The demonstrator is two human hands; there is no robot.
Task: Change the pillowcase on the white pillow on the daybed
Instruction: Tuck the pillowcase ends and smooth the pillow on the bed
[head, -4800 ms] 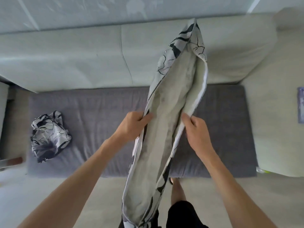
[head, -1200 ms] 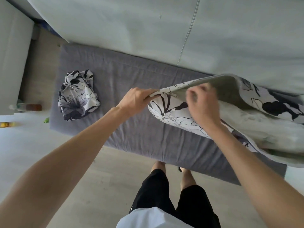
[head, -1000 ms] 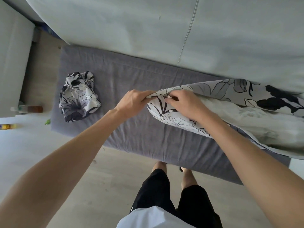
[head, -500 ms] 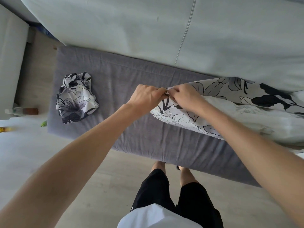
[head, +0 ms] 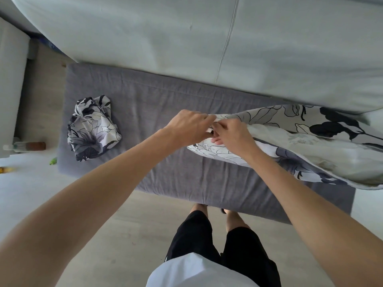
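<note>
Nearest the camera: black shorts (head: 238,245), bare legs and a wood floor (head: 132,224), w/ the person standing tight against the front edge of the daybed (head: 165,104). That stance lets both arms reach over the grey mattress w/o leaning.

Mid-distance, both hands meet at the left end of the pillowcase (head: 279,121), a floral black-and-white print. Left hand (head: 189,126) has its grip curled on the fabric edge at the corner, prob. to anchor it. Right hand (head: 232,134) pinches the same edge just beside it, fingertips touching the left hand's; looks like working a closure (zip or button?) at the opening, but it's too small to tell which. Holding both sides of the seam close together makes sense: keeps the cloth taut so the opening lines up.

The white pillow (head: 310,150) lies on the mattress to the right, mostly inside the case; its pale fabric shows through the long open side facing the person, so the case isn't closed yet. Judgement: late stage, insert done, closing left.

Further left on the mattress, well apart, a crumpled floral case (head: 93,129), likely the old one, parked out of the way.

Beyond: pale wall (head: 207,34) behind the daybed; a bottle (head: 27,146) on the floor at far left.
</note>
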